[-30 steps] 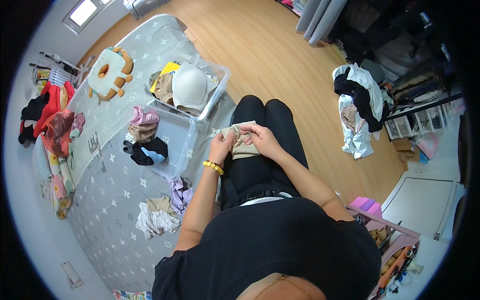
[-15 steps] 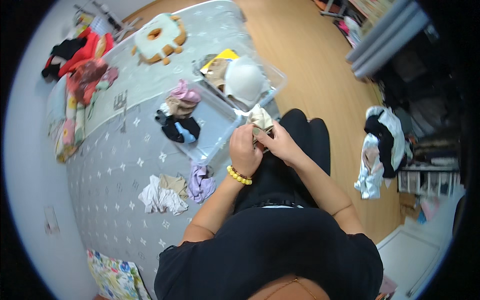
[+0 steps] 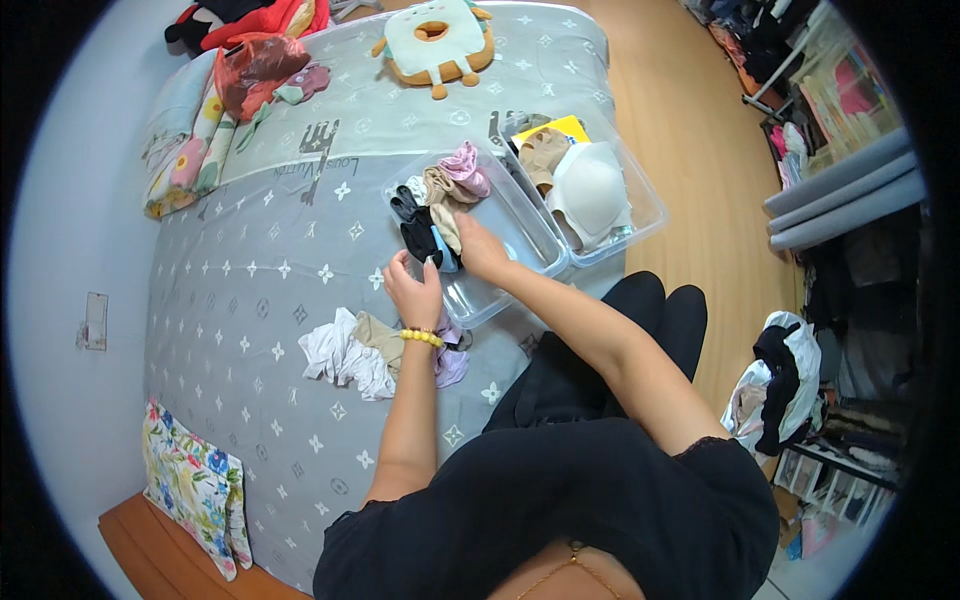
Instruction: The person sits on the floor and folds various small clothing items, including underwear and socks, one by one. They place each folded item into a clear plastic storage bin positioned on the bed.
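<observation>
A clear plastic bin (image 3: 476, 301) lies on the bed in front of me, with small folded clothes along its left side. My right hand (image 3: 480, 248) reaches into it, fingers closed on a folded beige garment (image 3: 446, 228) beside the other pieces. Around that garment are a pink one (image 3: 464, 171), a tan one (image 3: 447, 187), a black one (image 3: 418, 241) and a light blue one (image 3: 444, 252). My left hand (image 3: 413, 287), wearing a yellow bead bracelet (image 3: 421, 338), is at the bin's near left edge. Its fingers are apart by the black garment.
A second clear bin (image 3: 648, 218) alongside holds a white bra (image 3: 590, 192), a tan bra (image 3: 545, 157) and something yellow. Loose white (image 3: 345, 352), beige and lilac clothes lie nearer me. A plush cushion (image 3: 432, 50) sits at the far end of the bed (image 3: 250, 330).
My hands have moved left from above my lap to the bin, and the beige garment now lies among the folded pieces under my right hand. The view has shifted left.
</observation>
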The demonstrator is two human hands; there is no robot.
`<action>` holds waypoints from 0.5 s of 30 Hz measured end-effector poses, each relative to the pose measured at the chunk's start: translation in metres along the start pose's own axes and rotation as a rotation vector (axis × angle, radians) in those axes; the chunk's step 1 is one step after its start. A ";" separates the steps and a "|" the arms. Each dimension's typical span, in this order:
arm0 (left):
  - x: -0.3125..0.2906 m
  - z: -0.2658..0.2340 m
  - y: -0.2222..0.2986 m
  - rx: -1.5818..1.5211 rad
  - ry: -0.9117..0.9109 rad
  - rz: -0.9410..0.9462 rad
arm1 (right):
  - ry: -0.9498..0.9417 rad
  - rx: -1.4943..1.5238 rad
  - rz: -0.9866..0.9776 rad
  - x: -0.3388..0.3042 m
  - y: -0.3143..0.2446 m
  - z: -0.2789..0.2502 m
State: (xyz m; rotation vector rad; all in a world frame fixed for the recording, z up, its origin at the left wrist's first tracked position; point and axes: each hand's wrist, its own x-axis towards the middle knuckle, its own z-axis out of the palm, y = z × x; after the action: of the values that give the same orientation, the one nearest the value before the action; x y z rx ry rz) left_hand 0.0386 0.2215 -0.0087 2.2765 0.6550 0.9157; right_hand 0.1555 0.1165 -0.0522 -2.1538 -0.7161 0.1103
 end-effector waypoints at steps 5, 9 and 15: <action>0.009 0.008 -0.016 -0.128 -0.178 -0.129 | -0.218 0.420 0.029 0.013 -0.001 0.016; 0.009 0.015 -0.020 0.074 -0.125 -0.058 | -0.524 0.589 0.201 0.016 -0.011 -0.010; 0.015 0.026 -0.020 0.074 -0.327 -0.143 | -0.303 0.269 0.060 0.013 -0.010 0.018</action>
State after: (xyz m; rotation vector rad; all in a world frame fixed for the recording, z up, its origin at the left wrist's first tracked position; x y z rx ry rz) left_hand 0.0626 0.2360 -0.0308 2.3372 0.7012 0.4447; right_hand 0.1563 0.1403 -0.0543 -1.9191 -0.7592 0.5438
